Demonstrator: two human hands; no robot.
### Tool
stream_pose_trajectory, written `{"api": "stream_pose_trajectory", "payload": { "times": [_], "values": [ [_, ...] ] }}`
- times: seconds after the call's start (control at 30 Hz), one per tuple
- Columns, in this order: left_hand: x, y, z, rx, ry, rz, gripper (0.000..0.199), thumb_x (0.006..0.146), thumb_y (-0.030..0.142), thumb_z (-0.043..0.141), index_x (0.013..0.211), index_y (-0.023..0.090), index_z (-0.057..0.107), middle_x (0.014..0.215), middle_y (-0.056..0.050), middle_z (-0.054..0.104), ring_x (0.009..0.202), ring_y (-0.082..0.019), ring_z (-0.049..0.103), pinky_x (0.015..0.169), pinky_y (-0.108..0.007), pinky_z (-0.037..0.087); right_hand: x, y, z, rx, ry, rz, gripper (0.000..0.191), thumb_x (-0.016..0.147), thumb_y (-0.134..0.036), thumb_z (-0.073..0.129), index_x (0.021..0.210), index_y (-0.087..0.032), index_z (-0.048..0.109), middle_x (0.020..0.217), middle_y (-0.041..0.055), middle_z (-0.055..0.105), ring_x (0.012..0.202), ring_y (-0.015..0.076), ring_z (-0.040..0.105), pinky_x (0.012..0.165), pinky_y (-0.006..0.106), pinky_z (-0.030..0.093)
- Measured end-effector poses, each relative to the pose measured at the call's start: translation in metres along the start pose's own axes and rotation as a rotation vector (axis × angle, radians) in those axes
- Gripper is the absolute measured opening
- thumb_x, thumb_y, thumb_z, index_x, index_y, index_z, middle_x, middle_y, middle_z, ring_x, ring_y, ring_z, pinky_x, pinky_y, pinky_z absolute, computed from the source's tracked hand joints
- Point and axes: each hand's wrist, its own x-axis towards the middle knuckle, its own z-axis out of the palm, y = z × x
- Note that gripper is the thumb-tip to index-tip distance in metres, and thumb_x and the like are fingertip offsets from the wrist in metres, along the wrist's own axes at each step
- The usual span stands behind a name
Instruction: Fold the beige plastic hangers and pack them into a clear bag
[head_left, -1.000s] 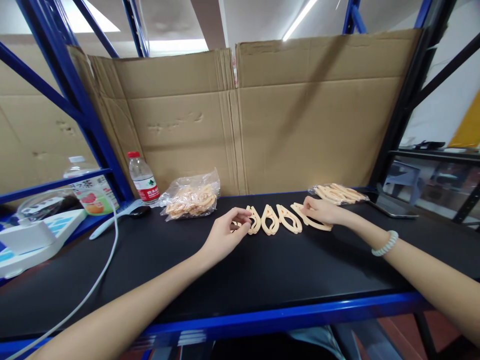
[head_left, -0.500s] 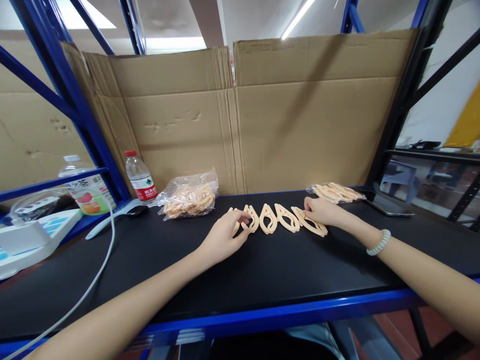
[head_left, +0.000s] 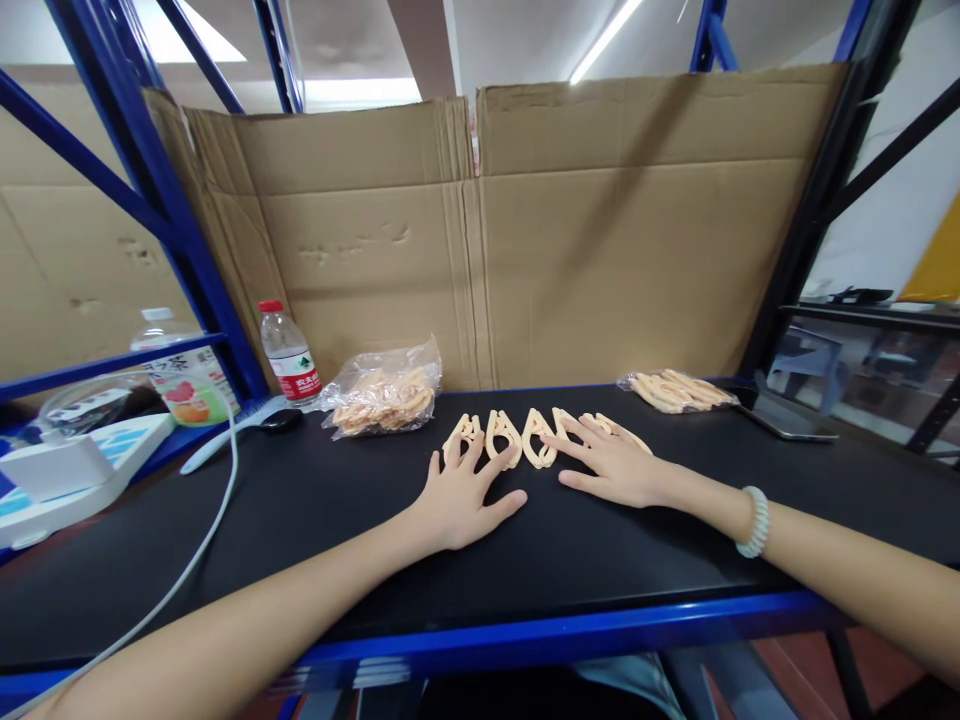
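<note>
Several cream folded hangers (head_left: 538, 440) lie side by side in a row on the black tabletop (head_left: 555, 550). My left hand (head_left: 466, 495) is spread palm down at the left end of the row, its fingertips touching or just over the two leftmost hangers. Over the right part of the row, my right hand (head_left: 615, 465) is also spread flat, partly covering the hangers there. Neither hand holds anything. How firmly the fingers touch the hangers cannot be made out.
A clear bag of cream pieces (head_left: 386, 395) and a red-capped bottle (head_left: 289, 355) stand back left. Another bagged bundle (head_left: 679, 391) and a dark flat device (head_left: 787, 412) lie back right. A white cable (head_left: 217, 520) and power strip (head_left: 97, 460) are at left. Cardboard (head_left: 630, 240) rises behind.
My left hand has moved down a little and spread its fingers. My right hand has shifted left and toward me from the rightmost hanger and opened flat.
</note>
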Motion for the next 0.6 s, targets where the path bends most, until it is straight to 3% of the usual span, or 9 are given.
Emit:
{"api": "stream_pose_trajectory", "payload": {
  "times": [0.23,0.4,0.5,0.6],
  "values": [
    [0.039,-0.015,-0.001,0.030,-0.012,-0.011,0.076,0.079,0.076,0.036,0.143,0.037,0.028,0.154,-0.013,0.014,0.139,-0.043,-0.005,0.104,-0.065,0.007,0.041,0.015,0.004,-0.022,0.010,0.075,0.067,0.088,-0.074,0.024,0.146,-0.039,0.023,0.154,0.0108,0.011,0.137,0.0424,0.012,0.103,0.068,0.013],
    [0.071,-0.032,-0.005,0.046,0.012,-0.037,0.073,0.080,0.073,0.038,0.143,0.035,0.032,0.154,-0.011,0.015,0.139,-0.043,-0.001,0.104,-0.066,0.007,0.080,0.023,0.002,-0.049,0.038,0.089,0.063,0.092,-0.067,0.024,0.147,-0.034,0.023,0.153,0.0124,0.013,0.137,0.0418,0.011,0.102,0.069,0.014],
    [0.066,-0.035,-0.005,0.079,0.121,0.020,0.068,0.086,0.064,0.040,0.144,0.032,0.029,0.155,-0.010,0.014,0.140,-0.038,-0.001,0.106,-0.065,0.007,0.075,0.014,-0.013,-0.018,0.248,0.059,0.061,0.094,-0.060,0.032,0.145,-0.026,0.030,0.151,0.0134,0.022,0.138,0.0384,0.014,0.104,0.066,0.013],
    [0.041,-0.037,-0.005,0.104,0.162,0.118,0.060,0.089,0.056,0.040,0.144,0.033,0.029,0.155,-0.007,0.016,0.141,-0.035,0.003,0.107,-0.064,0.009,0.034,-0.011,-0.042,0.306,0.568,-0.037,0.051,0.094,-0.052,0.041,0.133,-0.019,0.047,0.133,0.0149,0.048,0.125,0.0307,0.042,0.103,0.053,0.035]
  ]
}}
